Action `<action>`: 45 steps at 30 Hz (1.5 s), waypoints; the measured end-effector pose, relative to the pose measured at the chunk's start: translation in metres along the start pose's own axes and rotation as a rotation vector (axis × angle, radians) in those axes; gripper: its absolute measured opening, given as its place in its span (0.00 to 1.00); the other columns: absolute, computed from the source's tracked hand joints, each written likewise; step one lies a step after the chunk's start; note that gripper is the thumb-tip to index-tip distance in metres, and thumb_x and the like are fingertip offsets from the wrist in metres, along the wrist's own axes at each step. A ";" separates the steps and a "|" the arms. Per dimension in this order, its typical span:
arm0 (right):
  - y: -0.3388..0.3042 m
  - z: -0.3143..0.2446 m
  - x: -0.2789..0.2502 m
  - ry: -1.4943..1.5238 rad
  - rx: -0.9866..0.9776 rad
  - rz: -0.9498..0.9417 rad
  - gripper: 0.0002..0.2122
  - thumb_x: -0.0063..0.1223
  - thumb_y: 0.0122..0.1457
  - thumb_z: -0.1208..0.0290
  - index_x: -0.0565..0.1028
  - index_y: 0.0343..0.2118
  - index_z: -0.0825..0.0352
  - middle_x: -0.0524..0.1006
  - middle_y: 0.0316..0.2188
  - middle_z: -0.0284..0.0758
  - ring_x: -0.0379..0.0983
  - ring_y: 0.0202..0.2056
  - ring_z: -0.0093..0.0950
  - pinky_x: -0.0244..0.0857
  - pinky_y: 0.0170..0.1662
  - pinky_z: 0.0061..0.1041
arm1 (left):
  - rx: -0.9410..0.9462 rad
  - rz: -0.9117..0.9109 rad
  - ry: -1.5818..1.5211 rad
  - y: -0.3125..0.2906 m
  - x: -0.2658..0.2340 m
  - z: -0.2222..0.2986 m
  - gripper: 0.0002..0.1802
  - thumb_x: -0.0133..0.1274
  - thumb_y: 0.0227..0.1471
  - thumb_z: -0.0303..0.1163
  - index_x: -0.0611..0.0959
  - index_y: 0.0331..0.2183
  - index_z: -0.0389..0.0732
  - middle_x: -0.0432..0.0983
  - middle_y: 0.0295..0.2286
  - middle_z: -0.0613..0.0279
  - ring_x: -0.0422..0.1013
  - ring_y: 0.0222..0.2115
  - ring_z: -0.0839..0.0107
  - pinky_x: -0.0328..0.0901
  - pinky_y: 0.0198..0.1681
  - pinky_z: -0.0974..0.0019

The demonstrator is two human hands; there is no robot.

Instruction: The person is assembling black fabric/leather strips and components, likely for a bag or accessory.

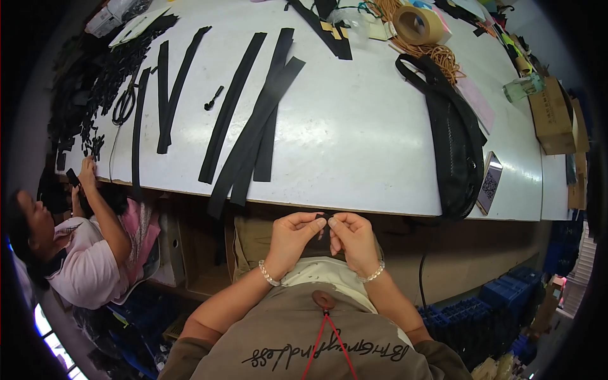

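My left hand (292,237) and my right hand (354,239) meet just in front of the table's near edge, above my lap. Thumbs and fingers of both are closed in a pinch on a small black piece (325,216), which looks like fabric or strap. My fingers cover much of it, so its exact kind is unclear. On the white table (354,139), ahead and to the left, lie long black straps (259,130), some crossing and overhanging the near edge. A small black fitting (214,99) rests beside them.
A black bag (453,149) and a phone (489,183) lie at the right. Behind are a tape roll (404,25) and orange cord (443,62). At left, a co-worker (88,256) handles black parts near scissors (124,104). Blue crates (506,291) stand below right.
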State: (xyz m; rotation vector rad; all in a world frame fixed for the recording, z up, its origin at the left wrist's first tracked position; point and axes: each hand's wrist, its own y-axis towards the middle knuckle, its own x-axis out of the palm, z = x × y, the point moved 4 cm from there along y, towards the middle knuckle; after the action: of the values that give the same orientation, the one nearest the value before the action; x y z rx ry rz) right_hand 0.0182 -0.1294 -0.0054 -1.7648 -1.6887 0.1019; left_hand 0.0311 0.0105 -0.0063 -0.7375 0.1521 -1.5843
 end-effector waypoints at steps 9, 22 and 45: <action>0.001 0.009 0.007 0.230 0.091 0.114 0.03 0.51 0.58 0.77 0.72 0.29 0.69 0.69 0.17 0.29 0.61 0.13 0.16 0.61 0.15 0.18 | -0.114 0.075 -0.134 0.007 -0.001 -0.011 0.05 0.58 0.50 0.25 0.81 0.30 0.33 0.78 0.25 0.64 0.71 0.24 0.82 0.65 0.28 0.78; 0.001 0.011 0.023 0.357 0.022 0.405 0.04 0.48 0.58 0.77 0.70 0.27 0.69 0.68 0.16 0.29 0.60 0.13 0.16 0.63 0.16 0.19 | -0.093 0.054 -0.097 0.012 0.001 0.001 0.03 0.55 0.50 0.23 0.81 0.26 0.35 0.78 0.23 0.63 0.71 0.22 0.80 0.66 0.26 0.77; -0.039 -0.039 0.028 -0.167 -0.624 -0.102 0.06 0.48 0.55 0.88 0.73 0.35 0.76 0.71 0.33 0.40 0.75 0.31 0.27 0.74 0.34 0.22 | 0.709 -0.192 0.301 -0.027 0.002 0.042 0.09 0.56 0.41 0.13 0.81 0.29 0.35 0.78 0.29 0.58 0.75 0.33 0.66 0.69 0.37 0.67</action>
State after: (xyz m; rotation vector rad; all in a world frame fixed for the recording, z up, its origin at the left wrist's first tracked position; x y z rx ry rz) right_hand 0.0089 -0.1227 0.0556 -2.1480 -2.0801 -0.3731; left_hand 0.0303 0.0270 0.0410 0.0415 -0.2629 -1.7672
